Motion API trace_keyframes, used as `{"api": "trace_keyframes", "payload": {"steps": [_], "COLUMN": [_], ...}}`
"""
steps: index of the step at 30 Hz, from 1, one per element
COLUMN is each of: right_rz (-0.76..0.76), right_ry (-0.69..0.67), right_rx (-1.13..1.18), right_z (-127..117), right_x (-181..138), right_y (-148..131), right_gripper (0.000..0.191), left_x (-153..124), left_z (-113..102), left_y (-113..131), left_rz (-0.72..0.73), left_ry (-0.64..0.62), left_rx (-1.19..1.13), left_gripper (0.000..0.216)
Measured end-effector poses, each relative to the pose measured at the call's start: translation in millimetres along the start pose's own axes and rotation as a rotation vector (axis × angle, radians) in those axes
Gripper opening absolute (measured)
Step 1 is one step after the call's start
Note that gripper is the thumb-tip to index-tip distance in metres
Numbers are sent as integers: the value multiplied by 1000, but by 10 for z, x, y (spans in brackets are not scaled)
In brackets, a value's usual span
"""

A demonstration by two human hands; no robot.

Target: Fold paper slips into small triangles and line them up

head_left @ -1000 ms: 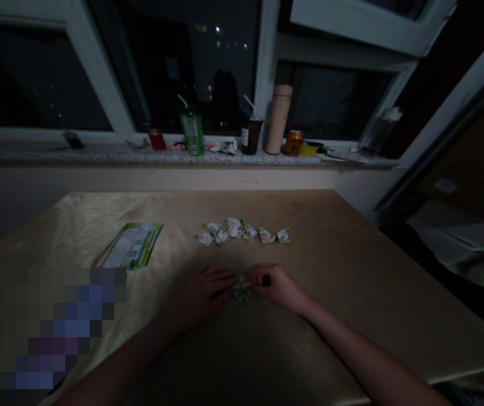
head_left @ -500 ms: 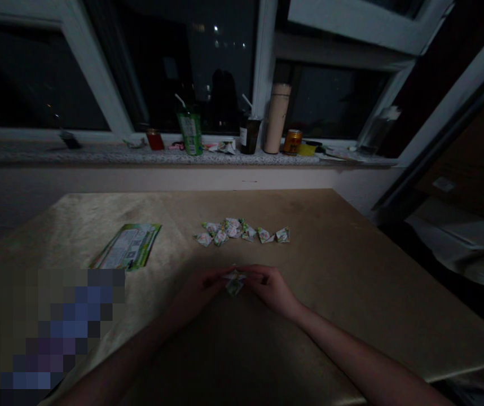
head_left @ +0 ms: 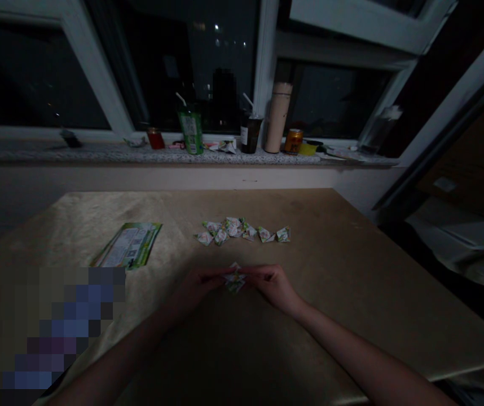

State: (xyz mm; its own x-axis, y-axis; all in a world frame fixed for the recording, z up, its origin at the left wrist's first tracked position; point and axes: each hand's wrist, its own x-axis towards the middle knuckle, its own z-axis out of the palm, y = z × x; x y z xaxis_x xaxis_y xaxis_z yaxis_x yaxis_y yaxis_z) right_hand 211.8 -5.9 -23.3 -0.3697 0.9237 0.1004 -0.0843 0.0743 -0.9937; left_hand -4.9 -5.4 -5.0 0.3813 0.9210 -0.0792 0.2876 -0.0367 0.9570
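Between my two hands is a small folded piece of printed paper (head_left: 235,282), white and green with pointed corners. My left hand (head_left: 202,285) pinches its left side, and my right hand (head_left: 269,281) pinches its right side. Just beyond them, a row of several small folded paper pieces (head_left: 233,227) with similar print lies on the table. A stack of green and white printed sheets (head_left: 128,245) rests further left. The fine folds of the held paper are too dim to make out.
The table has a shiny tan cover (head_left: 330,270). Along the granite windowsill (head_left: 225,158) stand a green cup with a straw (head_left: 191,132), a dark cup (head_left: 249,135), a tall pink bottle (head_left: 278,118), an orange can (head_left: 293,141) and a red jar (head_left: 155,138). A pixelated patch covers the lower left.
My fingertips have shifted slightly on the held paper, and its lower flap looks wider and less pointed. Both hands stay in nearly the same place.
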Motion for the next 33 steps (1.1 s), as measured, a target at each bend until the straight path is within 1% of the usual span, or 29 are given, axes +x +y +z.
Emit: {"api": "trace_keyframes", "payload": {"steps": [7,12,18,23,26,30,33], "right_rz": [22,73,84,112,122,165,238], "right_ry": [3,2,14,16,30,75,54], "right_rx": [-30,43,91,80,130,262,246], "right_z": [-12,-21,-37,-26,20,92,133], "right_x": [-1,7,7,5,9,7,3], "right_y": [-43,-60,-65,-64,-62,-72,-94], "right_gripper": [30,27,22,22,26,48,59], "left_x": [-17,-25,-28,-39,-34,-21,-18], "left_z": [12,9,-1,37,69,85,85], "left_y": [11,59,-4,47,78,64,61], "left_rz": [-91,-105,-90,-114,-125,-126,-130], "left_ry": [4,32,1,25,71,115,147], "left_rx": [-12,35,-93,13,31,20,19], "left_gripper": [37,36,37,34,32,32,32]}}
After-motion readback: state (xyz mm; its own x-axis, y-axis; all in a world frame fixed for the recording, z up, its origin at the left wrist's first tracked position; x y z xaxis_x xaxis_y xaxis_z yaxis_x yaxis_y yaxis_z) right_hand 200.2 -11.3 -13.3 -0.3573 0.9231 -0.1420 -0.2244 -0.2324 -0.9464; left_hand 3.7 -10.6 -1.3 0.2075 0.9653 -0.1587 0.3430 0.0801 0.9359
